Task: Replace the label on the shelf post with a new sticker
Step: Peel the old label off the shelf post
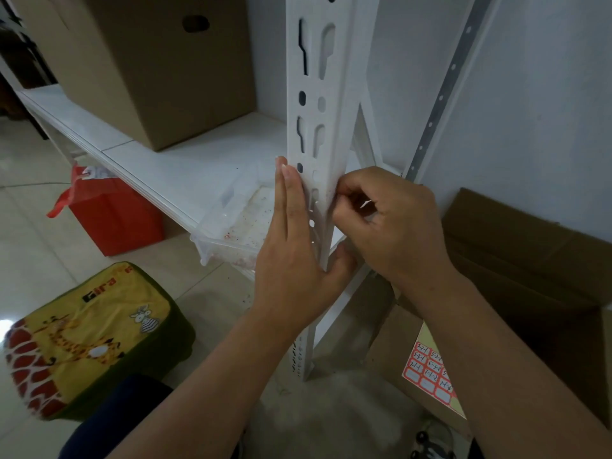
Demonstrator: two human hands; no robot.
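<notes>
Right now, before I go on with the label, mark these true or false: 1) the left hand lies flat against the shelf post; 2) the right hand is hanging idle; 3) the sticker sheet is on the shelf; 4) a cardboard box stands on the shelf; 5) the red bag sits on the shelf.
1) True: the left hand rests with straight fingers on the shelf post.
2) False: the right hand has curled fingers picking at the post's edge.
3) False: the sticker sheet lies low, right of the post, on flattened cardboard.
4) True: the cardboard box stands on the shelf.
5) False: the red bag sits on the floor.
</notes>
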